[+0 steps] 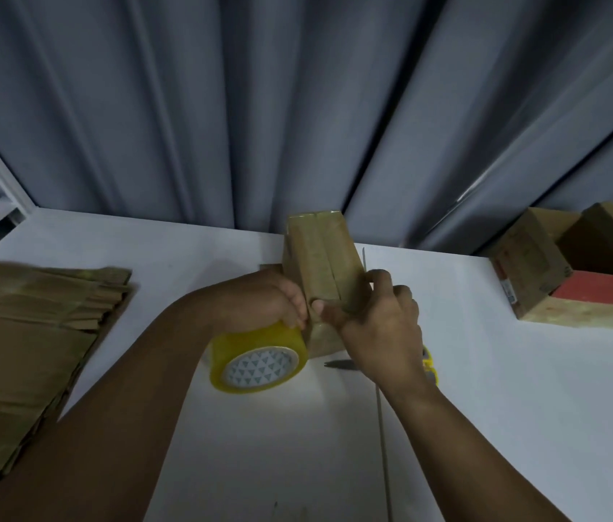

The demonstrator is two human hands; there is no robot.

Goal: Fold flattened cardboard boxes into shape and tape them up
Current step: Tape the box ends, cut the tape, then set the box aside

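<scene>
A folded cardboard box [320,254] stands on the white table [504,389], its flap seam facing me. My left hand [263,299] grips a yellow tape roll [260,357] held against the box's near left edge. My right hand [376,329] holds the box's near right side, with its thumb pressing on the near end of the top by the seam. A stack of flattened cardboard boxes [22,340] lies at the left of the table.
A larger open carton [546,265] holding a red item and folded boxes sits at the back right. A dark blade-like tool [340,365] lies beside my right wrist, and something yellow [431,365] peeks out behind it. Grey curtains hang behind the table.
</scene>
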